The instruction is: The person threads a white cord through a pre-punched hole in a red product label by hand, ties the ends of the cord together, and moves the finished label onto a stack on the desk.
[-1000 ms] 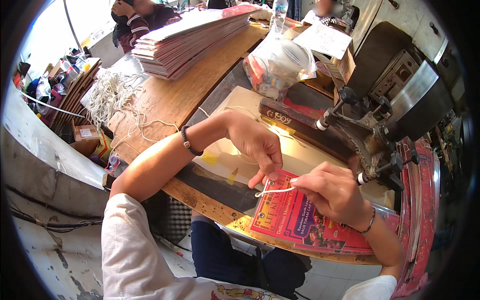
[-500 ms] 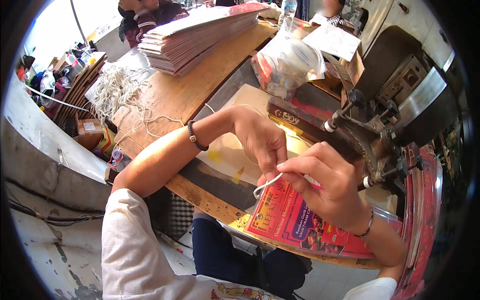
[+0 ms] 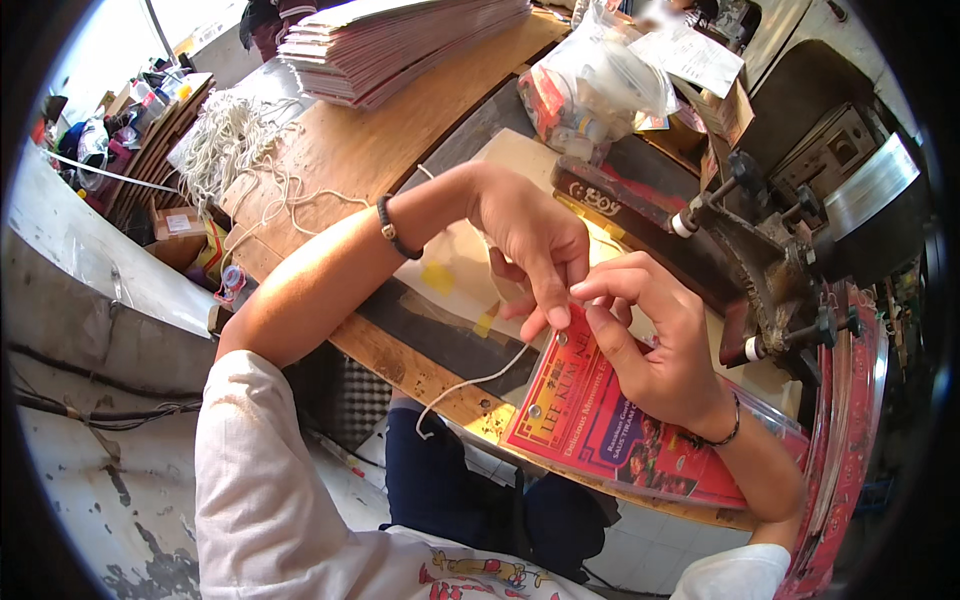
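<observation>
A red printed sign (image 3: 585,430) in a clear cover lies along the near table edge, metal eyelets down its left side. My left hand (image 3: 530,245) bends over its upper left corner, fingertips pinched at the top eyelet. From under those fingertips a white cord (image 3: 470,382) trails left and hangs past the table edge, its end loose. My right hand (image 3: 655,345) is closed at the same corner, thumb against the sign's edge and index fingertip almost touching the left fingers. Whatever lies between the fingertips is mostly covered.
A heap of white cords (image 3: 235,150) lies at the far left of the wooden table (image 3: 390,170). Behind stands a stack of boards (image 3: 400,50). A stuffed plastic bag (image 3: 595,85) and a dark metal machine (image 3: 770,250) occupy the right. More red signs (image 3: 835,430) stand at the right edge.
The cord's short loop between my hands has become a longer tail hanging to the left. My right hand no longer holds its end, and both hands have settled at the sign's corner.
</observation>
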